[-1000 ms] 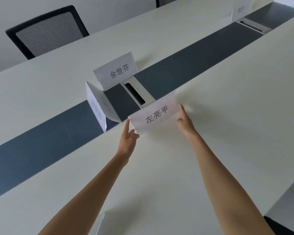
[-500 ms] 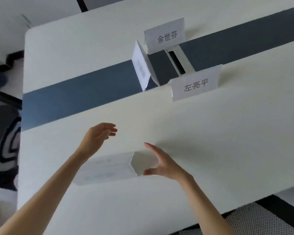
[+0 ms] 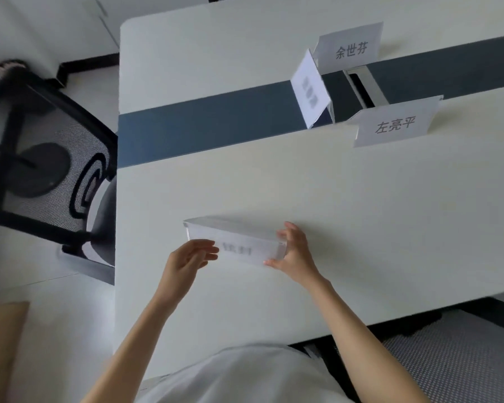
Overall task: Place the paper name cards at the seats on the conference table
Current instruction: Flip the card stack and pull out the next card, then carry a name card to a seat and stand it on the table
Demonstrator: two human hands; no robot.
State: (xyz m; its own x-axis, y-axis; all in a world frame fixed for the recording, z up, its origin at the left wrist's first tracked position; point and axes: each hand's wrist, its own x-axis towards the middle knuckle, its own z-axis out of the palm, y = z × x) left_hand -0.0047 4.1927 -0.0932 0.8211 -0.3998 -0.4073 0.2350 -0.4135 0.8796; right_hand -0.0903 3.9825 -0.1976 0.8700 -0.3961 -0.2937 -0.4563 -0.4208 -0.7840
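Note:
A folded paper name card lies low over the near part of the white conference table, its printed side blurred. My right hand grips its right end between thumb and fingers. My left hand holds its front left edge. Three other name cards stand further back: one on the near side of the dark centre strip, one on the far side, and one turned sideways on the strip.
A dark centre strip with a cable box runs across the table. A black mesh chair stands off the table's left end. Another mesh seat is at the near right edge.
The view has swung down and left. Both hands came back from the placed card at the centre strip and closed on the folded card lying near me.

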